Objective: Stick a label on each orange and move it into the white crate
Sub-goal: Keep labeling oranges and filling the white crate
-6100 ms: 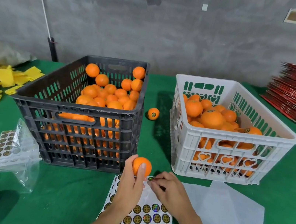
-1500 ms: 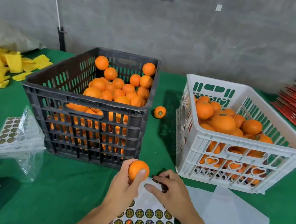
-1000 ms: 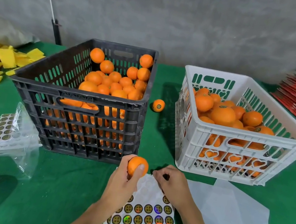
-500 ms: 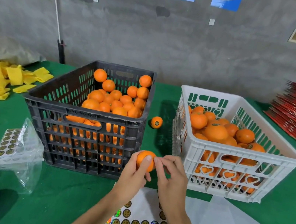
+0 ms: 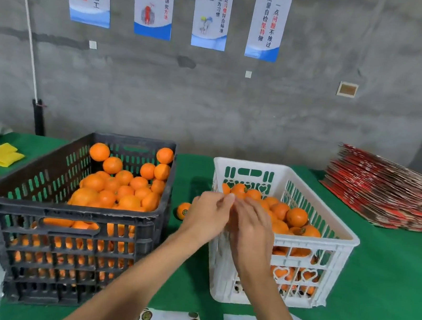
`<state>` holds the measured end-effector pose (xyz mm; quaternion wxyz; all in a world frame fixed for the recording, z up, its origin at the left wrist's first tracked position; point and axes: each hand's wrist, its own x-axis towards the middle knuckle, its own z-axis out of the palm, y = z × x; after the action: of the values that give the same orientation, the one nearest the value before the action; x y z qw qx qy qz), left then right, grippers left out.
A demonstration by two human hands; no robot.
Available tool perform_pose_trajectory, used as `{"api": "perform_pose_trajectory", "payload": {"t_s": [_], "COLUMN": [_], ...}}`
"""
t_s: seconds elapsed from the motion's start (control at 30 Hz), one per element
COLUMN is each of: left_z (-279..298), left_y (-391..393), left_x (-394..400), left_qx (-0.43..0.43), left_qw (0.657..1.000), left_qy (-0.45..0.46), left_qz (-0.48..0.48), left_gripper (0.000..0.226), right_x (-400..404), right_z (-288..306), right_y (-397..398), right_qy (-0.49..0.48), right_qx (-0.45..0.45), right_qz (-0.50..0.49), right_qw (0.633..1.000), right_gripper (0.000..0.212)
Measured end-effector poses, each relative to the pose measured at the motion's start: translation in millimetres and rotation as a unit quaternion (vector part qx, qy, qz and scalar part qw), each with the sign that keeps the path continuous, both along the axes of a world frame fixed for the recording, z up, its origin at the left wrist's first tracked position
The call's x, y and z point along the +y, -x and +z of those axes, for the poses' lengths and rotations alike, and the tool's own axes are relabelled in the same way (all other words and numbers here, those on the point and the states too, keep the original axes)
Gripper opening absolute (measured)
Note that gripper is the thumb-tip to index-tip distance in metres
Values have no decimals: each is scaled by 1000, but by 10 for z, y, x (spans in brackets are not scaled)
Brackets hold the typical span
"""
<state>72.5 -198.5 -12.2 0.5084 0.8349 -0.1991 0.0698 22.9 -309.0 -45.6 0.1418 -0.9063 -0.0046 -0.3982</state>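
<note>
Left hand and right hand meet at slatted white crate rim, grip unclear; green-clothed counter, bare concrete wall.

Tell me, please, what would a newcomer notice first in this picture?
Two crates of oranges stand side by side on the green table: a black crate on the left and a white crate on the right. In front of the white crate, the left hand and right hand meet. Four blue-and-white posters hang on the grey wall behind.
</note>
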Motion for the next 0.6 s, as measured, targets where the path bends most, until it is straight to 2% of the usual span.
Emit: {"api": "perform_pose_trajectory", "payload": {"t_s": [0.07,0.1,0.17,0.23,0.3,0.43,0.53,0.6], "left_z": [166,245,370,439,453,546,602,605], "left_y": [-111,-156,-220,-258,-317,-470,-644,-800], "left_x": [-92,-133,-143,-73,47,347,693,1025], "left_qx": [65,93,93,77,28,-89,-159,-153], "left_qw": [995,989,989,990,995,994,978,967], "left_qy": [46,72,72,60,35,-46,-129,-173], "left_qz": [-63,-84,-94,-100,-92,-50,39,105], "left_gripper": [55,50,48,50,44,14,17,23], "right_x": [-66,-112,-212,-302,-306,69,564,881], "right_z": [86,123,157,161,162,328,508,596], "right_y": [-103,-138,-170,-163,-157,-285,-505,-691], "right_qy": [-46,-48,-26,-20,-34,-29,-22,-21], "right_qx": [7,12,28,33,5,-71,-79,-55], "right_qz": [2,-28,-100,-132,-107,-12,79,114], "right_qw": [999,998,994,991,994,997,993,992], "right_gripper": [41,39,38,39,37,25,24,24]}}
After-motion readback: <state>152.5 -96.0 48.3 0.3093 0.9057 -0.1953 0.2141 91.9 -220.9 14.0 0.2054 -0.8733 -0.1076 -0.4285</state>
